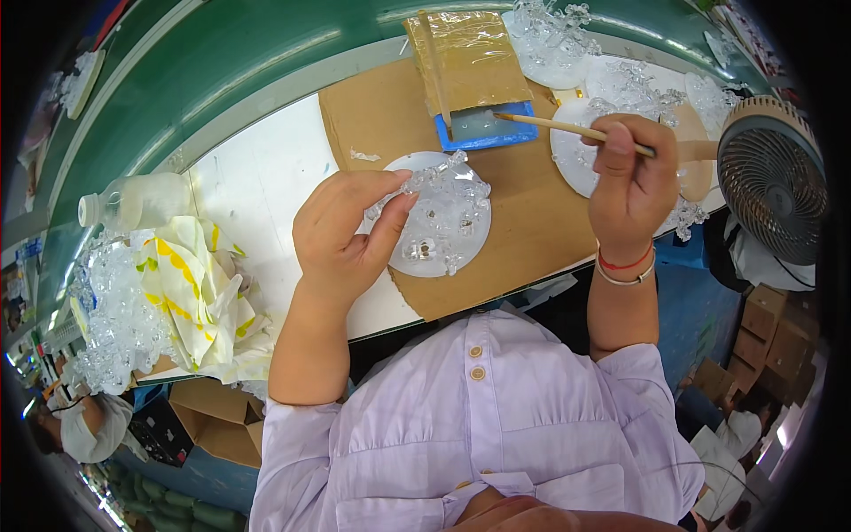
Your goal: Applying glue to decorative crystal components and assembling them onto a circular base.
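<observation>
While resting over the brown cardboard sheet on the desk, left hand pinching a small clear crystal piece between thumb and fingers, just at the left edge of the round white disc. Right hand, farther right, closed around a thin wooden brush, tip reaching toward the blue tray.

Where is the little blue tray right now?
In the head view, the small blue rectangular tray lies on the brown cardboard sheet, below the tape-covered cardboard piece, with the thin wooden brush in the right hand pointing at it.
</observation>
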The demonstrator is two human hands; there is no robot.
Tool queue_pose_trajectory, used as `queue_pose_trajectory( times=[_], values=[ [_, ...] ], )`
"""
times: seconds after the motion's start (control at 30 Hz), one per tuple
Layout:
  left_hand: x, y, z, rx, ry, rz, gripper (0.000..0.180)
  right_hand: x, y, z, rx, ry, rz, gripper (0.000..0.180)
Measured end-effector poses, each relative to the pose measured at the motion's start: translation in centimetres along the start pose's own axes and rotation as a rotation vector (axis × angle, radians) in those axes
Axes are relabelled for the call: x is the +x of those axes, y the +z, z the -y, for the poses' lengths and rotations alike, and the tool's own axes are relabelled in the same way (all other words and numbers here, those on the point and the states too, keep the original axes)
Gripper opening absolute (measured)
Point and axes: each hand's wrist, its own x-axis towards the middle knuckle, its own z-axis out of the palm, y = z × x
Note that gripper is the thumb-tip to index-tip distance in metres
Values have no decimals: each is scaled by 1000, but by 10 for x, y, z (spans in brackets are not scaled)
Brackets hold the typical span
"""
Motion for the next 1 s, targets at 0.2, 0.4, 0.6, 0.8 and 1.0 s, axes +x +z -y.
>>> queue_pose_trajectory(
  times=[0.2,0.4,0.6,0.8,1.0],
  values=[
    [-1,0,0,-2,-6,-1,22,-13,-21,12,199,8,-186,16],
    [1,0,0,-21,-1,0,22,-49,-53,43,411,-59,-246,23],
    [-4,-1,2,-6,-5,3,23,-61,-36,45,272,-156,103,21],
    [-3,-1,1,-18,-17,60,19,-48,-22,40,206,-224,290,12],
    [-2,2,1,-17,-9,-6,23,-49,-9,35,215,-215,315,10]
  ],
)
